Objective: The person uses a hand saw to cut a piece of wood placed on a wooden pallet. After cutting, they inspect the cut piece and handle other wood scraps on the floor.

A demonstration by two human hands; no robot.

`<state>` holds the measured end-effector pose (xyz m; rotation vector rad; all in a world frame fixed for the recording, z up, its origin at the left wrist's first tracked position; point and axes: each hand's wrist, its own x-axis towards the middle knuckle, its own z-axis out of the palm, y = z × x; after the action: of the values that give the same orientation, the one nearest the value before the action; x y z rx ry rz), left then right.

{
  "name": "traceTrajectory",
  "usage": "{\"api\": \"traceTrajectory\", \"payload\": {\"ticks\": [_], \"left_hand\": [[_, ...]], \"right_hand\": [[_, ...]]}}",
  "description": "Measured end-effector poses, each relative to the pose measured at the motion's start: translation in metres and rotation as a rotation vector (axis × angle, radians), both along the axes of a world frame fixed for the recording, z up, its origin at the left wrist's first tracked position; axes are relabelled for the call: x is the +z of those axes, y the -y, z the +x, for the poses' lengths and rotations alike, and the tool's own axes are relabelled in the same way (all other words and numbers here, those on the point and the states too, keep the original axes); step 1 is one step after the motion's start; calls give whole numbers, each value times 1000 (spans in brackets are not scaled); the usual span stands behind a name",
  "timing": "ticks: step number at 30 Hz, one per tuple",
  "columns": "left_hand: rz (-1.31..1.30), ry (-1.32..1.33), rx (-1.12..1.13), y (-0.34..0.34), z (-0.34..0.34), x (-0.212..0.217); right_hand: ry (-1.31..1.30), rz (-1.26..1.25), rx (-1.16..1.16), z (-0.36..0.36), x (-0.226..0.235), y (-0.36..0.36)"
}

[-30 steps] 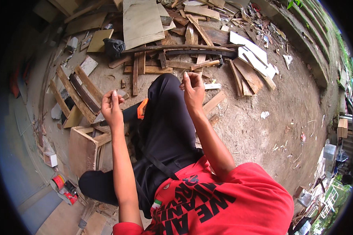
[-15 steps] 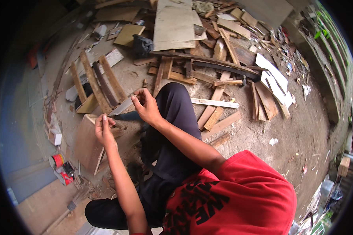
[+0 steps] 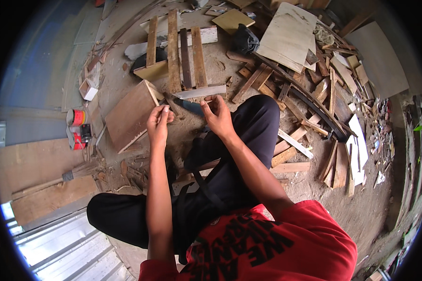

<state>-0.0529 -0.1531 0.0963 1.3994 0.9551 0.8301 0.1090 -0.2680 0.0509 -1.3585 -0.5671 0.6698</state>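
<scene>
My left hand [image 3: 158, 124] is raised over the right edge of a brown wooden box [image 3: 130, 114], thumb and fingers pinched together. Level with it, to the right, my right hand [image 3: 217, 115] is also closed, its thumb against curled fingers beside my bent knee. Anything between the fingertips of either hand is too small to make out. Just beyond and between the hands lies a teal-blue object [image 3: 190, 107], partly hidden. Farther off sits a wooden piece with several upright slats [image 3: 173, 56] and a pale strip along its near end.
Scrap boards and a large pale panel [image 3: 288, 37] are heaped at the far right. A hammer-like tool [image 3: 321, 129] lies among them. Red cans [image 3: 77, 140] stand at the left, near a plywood sheet [image 3: 51, 199]. A black bag [image 3: 245, 40] rests beyond.
The view has swung to the left, so the scene appears shifted right and turned. Both hands stay raised and closed, and now appear more nearly level with each other.
</scene>
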Motion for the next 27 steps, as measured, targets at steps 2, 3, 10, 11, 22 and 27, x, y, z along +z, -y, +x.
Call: {"api": "traceTrajectory", "payload": {"ticks": [2,3,10,11,22,27], "left_hand": [[13,-16,-15,-5,4,-3],[26,-31,-24,-8,6,-5],[-2,-60,-13,-24,7,-14],[-3,-84,-36,-23,8,-15],[6,-132,-155,-26,27,-14],[38,-19,-296,-7,79,2]], "right_hand": [[116,-77,17,2,-2,2],[175,-113,24,3,-2,4],[260,-201,27,7,-2,0],[292,-202,21,10,-11,-1],[165,-201,-132,28,-26,-15],[111,-132,-244,32,-21,-8]]}}
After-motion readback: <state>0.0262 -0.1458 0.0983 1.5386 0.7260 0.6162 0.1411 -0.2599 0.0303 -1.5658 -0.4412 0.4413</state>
